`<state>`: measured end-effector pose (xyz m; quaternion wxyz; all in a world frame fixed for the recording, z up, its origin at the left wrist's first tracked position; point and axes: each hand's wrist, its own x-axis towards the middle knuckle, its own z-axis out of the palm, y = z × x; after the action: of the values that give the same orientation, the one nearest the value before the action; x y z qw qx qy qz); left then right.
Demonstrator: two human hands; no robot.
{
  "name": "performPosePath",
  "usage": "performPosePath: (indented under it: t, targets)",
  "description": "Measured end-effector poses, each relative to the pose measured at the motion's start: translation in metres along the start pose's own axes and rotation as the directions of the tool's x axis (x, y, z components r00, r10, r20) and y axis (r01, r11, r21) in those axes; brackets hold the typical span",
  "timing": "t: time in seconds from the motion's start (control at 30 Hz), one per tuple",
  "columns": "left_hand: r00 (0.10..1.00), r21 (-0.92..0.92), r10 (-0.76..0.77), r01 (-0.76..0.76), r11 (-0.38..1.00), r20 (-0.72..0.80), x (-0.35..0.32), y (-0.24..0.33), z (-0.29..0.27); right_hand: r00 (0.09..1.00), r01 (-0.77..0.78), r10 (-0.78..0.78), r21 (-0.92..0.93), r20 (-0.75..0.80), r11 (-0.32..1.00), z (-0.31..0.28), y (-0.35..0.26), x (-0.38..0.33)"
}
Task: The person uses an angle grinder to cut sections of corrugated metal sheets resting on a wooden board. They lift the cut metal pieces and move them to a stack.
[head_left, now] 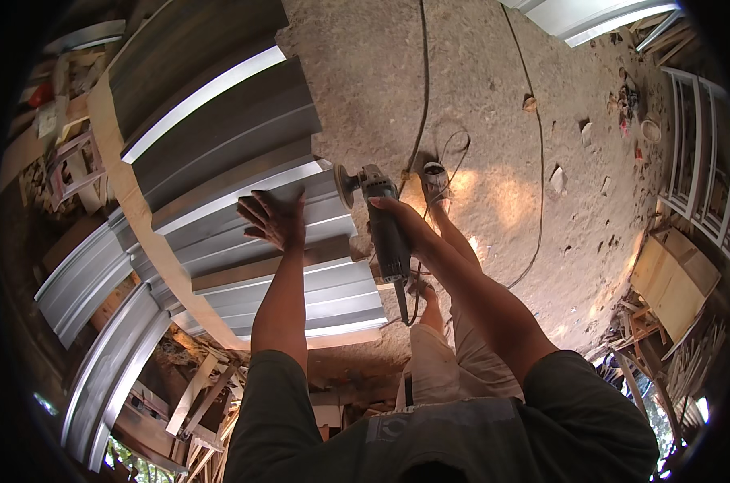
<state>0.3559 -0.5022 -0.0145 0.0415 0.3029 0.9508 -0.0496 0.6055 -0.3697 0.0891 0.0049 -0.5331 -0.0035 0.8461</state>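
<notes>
My right hand (403,225) is wrapped round the dark body of an angle grinder (387,241), its cord trailing from the lower end. The grinder's round disc (347,187) sits at the right edge of a ribbed metal sheet (244,197); whether it touches the edge I cannot tell. On that sheet my left hand (278,219) lies with its fingers spread. Other grey ribbed sheet sections lie above and below it, partly overlapping.
A long wooden board (131,189) runs along the sheets' left side. Dark cables (424,97) cross the rough floor (478,121). Curved metal sheets (111,374) and scrap wood (192,394) lie at lower left. White frames (697,153) and a wooden box (672,282) stand at right.
</notes>
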Motion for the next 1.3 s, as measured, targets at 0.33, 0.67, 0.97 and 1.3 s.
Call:
performPosePath:
  t: [0.33, 0.67, 0.97, 1.3]
  targets:
    - [1.0, 0.019, 0.007, -0.007, 1.0, 0.026, 0.0, 0.0, 0.001, 1.0, 0.009, -0.009, 0.016, -0.004, 1.0, -0.001, -0.006, 0.009]
    - [1.0, 0.002, 0.011, -0.011, 1.0, 0.0, 0.002, -0.005, 0.005, 0.998, -0.048, 0.051, 0.063, -0.04, 0.997, -0.02, 0.047, -0.015]
    - [1.0, -0.001, -0.002, 0.002, 1.0, 0.018, 0.002, -0.002, 0.003, 0.993, -0.111, 0.116, 0.118, -0.031, 0.987, -0.046, 0.101, -0.043]
    - [1.0, -0.024, 0.007, -0.007, 1.0, -0.021, -0.004, -0.007, 0.004, 0.991, -0.127, 0.133, 0.127, -0.034, 0.984, -0.098, 0.09, -0.071]
